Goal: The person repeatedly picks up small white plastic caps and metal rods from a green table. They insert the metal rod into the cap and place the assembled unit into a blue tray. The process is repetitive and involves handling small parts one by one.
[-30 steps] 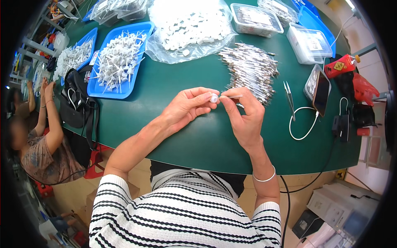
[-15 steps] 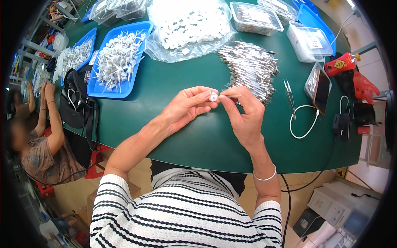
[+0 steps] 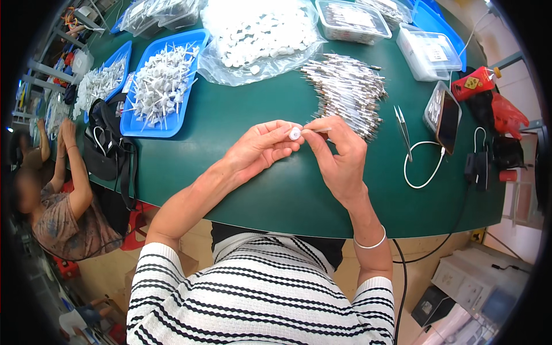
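Note:
Between the thumb and fingers of my left hand (image 3: 261, 144) is a small round white cap (image 3: 295, 133). My right hand (image 3: 339, 152) pinches a thin rod (image 3: 322, 130), its near end at the cap; whether it sits inside the cap I cannot tell. Just beyond my right hand lies a heap of thin white-and-metal rods (image 3: 348, 95). Many loose white caps (image 3: 259, 40) lie on a clear plastic bag (image 3: 221, 75) at the far middle. To the left, a blue tray (image 3: 172, 131) holds white caps with rods standing out of them.
Tweezers (image 3: 403, 132), a white cable (image 3: 409, 178) and a phone (image 3: 448, 126) on a clear box lie to the right. Lidded clear boxes (image 3: 353, 22) line the far side. A black bag (image 3: 103, 146) rests at left, near a co-worker (image 3: 69, 207). A red bottle (image 3: 474, 86) stands far right.
Both hands keep their places and grips. The rod shows less of its length past my right fingers, and the view has shifted slightly.

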Demonstrator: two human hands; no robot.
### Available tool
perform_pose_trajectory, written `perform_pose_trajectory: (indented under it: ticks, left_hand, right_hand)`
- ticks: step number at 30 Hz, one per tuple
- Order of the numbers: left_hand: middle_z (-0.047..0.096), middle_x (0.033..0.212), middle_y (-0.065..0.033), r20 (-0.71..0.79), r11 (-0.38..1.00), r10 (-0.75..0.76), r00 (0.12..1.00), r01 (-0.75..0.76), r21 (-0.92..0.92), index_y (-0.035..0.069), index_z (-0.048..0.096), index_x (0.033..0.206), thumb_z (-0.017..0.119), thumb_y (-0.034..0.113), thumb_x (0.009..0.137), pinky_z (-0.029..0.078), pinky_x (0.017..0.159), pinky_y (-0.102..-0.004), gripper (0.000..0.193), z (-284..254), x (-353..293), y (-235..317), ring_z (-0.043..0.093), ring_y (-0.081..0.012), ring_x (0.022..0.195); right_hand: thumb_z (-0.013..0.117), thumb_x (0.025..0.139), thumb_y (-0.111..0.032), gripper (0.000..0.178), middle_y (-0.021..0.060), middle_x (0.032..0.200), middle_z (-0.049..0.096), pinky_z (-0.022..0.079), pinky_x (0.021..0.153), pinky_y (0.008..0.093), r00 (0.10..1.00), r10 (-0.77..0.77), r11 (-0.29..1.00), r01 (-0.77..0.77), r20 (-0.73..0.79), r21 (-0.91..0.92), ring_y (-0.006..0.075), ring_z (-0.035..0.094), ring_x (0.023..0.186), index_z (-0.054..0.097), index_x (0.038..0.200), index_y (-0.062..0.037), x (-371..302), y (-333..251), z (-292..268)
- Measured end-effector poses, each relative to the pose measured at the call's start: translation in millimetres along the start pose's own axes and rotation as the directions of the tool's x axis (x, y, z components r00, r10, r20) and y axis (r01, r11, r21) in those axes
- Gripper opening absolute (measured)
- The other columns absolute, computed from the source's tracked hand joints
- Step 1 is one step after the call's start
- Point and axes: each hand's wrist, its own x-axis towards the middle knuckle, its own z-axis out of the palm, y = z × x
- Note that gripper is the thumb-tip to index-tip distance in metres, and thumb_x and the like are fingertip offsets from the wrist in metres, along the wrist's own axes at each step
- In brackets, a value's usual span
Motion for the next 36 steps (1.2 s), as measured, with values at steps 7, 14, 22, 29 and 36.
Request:
perform_pose_trajectory:
  ticks: [7, 14, 22, 29, 36]
  left_hand:
    - [0.066, 0.096, -0.011, -0.013, 1.0, 0.023, 1.0, -0.023, 0.018, -0.001, 0.061, 0.105, 0.058, 0.015, 0.093, 0.056, 0.073, -0.0187, 0.02, -0.5, 0.3, -0.4, 0.066, -0.0121, 0.085]
    - [0.064, 0.093, -0.0055, -0.047, 0.999, 0.019, 0.999, -0.018, 0.027, -0.002, 0.058, 0.105, 0.056, 0.014, 0.094, 0.057, 0.07, -0.0173, 0.02, 4.8, -1.2, 0.8, 0.065, -0.0097, 0.082]
    - [0.066, 0.095, -0.0069, -0.057, 0.993, 0.07, 0.996, -0.064, 0.102, 0.0, 0.06, 0.104, 0.058, 0.016, 0.093, 0.056, 0.073, -0.0192, 0.019, 5.0, -2.2, 0.2, 0.065, -0.01, 0.083]
    - [0.066, 0.093, -0.005, -0.073, 0.981, 0.104, 0.992, -0.09, 0.174, 0.001, 0.06, 0.103, 0.057, 0.018, 0.094, 0.056, 0.072, -0.0198, 0.019, 4.9, -2.3, 0.4, 0.065, -0.0098, 0.082]
    - [0.066, 0.092, -0.0049, -0.081, 0.98, 0.102, 0.991, -0.086, 0.177, 0.002, 0.06, 0.102, 0.058, 0.019, 0.094, 0.056, 0.072, -0.0197, 0.019, 5.4, -3.1, 0.7, 0.065, -0.0094, 0.081]
  right_hand:
    - [0.07, 0.077, 0.0, 0.008, 0.0075, 0.075, 0.062, 0.045, 0.053, 0.031, 1.0, 0.006, 1.0, -0.006, -0.006, -0.017, 0.02, 0.058, 0.061, 0.063, 0.083, -0.0023, -1.6, 1.7, 0.5]
    - [0.069, 0.078, 0.0, 0.007, 0.0077, 0.075, 0.061, 0.045, 0.053, 0.0309, 1.0, -0.004, 1.0, 0.004, -0.013, -0.02, 0.0204, 0.058, 0.061, 0.063, 0.083, -0.0023, -1.0, 1.8, 0.9]
    - [0.069, 0.077, 0.001, 0.009, 0.0077, 0.075, 0.061, 0.045, 0.053, 0.031, 1.0, 0.007, 1.0, -0.007, -0.003, -0.03, 0.0207, 0.058, 0.061, 0.063, 0.082, -0.0022, -1.6, 1.5, 0.4]
    - [0.069, 0.076, 0.001, 0.01, 0.0084, 0.077, 0.061, 0.047, 0.056, 0.0325, 0.999, -0.048, 0.999, 0.048, 0.008, -0.011, 0.0225, 0.059, 0.065, 0.063, 0.083, -0.0016, 1.2, 1.8, 1.1]
    - [0.069, 0.076, 0.002, 0.011, 0.0085, 0.075, 0.059, 0.046, 0.057, 0.034, 0.998, -0.047, 0.998, 0.048, 0.033, -0.049, 0.0241, 0.058, 0.066, 0.062, 0.083, -0.0018, 1.9, 0.1, -0.9]
